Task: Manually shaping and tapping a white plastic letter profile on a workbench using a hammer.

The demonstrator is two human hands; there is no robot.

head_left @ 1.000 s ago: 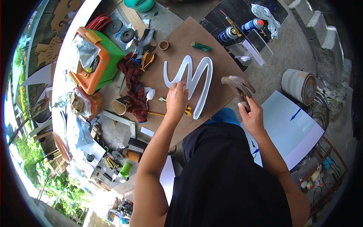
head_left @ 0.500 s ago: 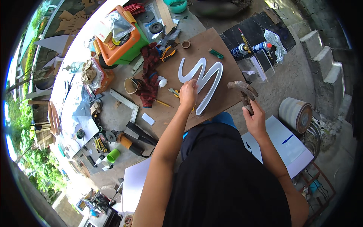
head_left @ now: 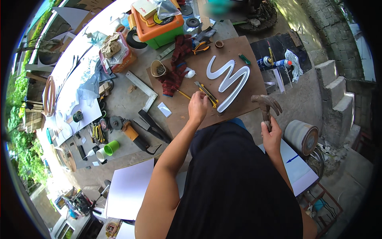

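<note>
My right hand [head_left: 272, 135] is closed round the handle of a claw hammer [head_left: 260, 98], head raised, to the right of the brown board [head_left: 175, 113]. Above the board's near part, my left hand [head_left: 197, 107] has its fingers curled together; whether something small is in them I cannot make out. Right beside its fingertips lies a yellow utility knife [head_left: 209, 95], and a pencil [head_left: 183, 94] is just left of them. A white, wavy letter-like shape [head_left: 235, 81] with raised edges rests on the board, apart from both hands.
Red-black gloves [head_left: 172, 82], a cup [head_left: 158, 68], pliers [head_left: 201, 47] and a green tool [head_left: 244, 59] lie about the board. Farther off are an orange-green toolbox [head_left: 161, 34], a metal square [head_left: 139, 85], an angle grinder [head_left: 133, 135] and spray cans [head_left: 282, 63].
My left hand has moved off the white shape to beside the utility knife. My right hand still holds the hammer, now more upright. The view has shifted, so the board appears farther right.
</note>
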